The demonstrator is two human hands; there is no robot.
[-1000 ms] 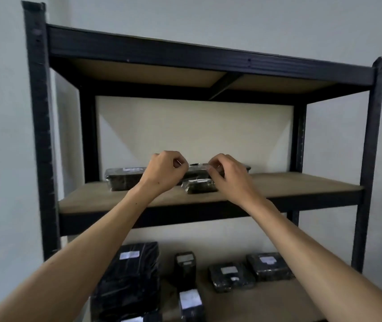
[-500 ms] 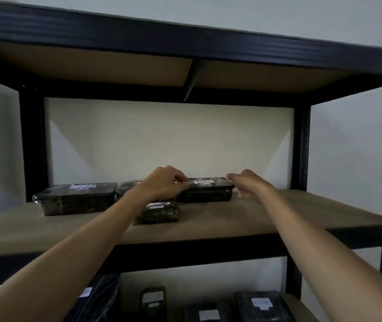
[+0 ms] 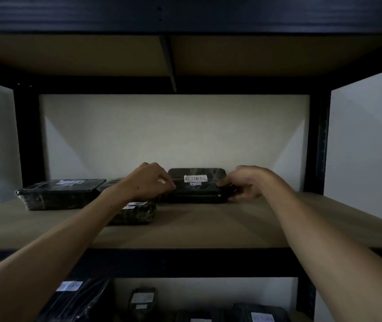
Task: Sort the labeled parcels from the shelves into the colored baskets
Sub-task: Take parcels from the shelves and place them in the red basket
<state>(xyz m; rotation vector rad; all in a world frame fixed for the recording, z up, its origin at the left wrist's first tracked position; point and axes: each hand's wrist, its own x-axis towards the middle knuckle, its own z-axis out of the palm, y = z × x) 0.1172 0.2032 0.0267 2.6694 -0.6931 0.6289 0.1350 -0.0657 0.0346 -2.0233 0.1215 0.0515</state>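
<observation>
A black wrapped parcel with a white "RETURN" label (image 3: 197, 182) is tilted up at the back of the middle shelf (image 3: 208, 228), its top face turned toward me. My left hand (image 3: 150, 181) grips its left edge and my right hand (image 3: 247, 182) grips its right edge. A small black parcel (image 3: 136, 213) lies in front, under my left forearm. A larger black parcel (image 3: 60, 196) lies at the left of the shelf, and another one is partly hidden behind my left hand. No basket is in view.
The black metal rack's upper shelf (image 3: 185, 17) hangs low overhead, with posts (image 3: 26, 140) at each side. Several labeled black parcels (image 3: 141, 300) sit on the lower shelf. A pale wall stands behind the rack.
The view has moved closer to the shelf. My right hand has closed on the parcel's right edge, and both hands have tipped the parcel up so its label faces me.
</observation>
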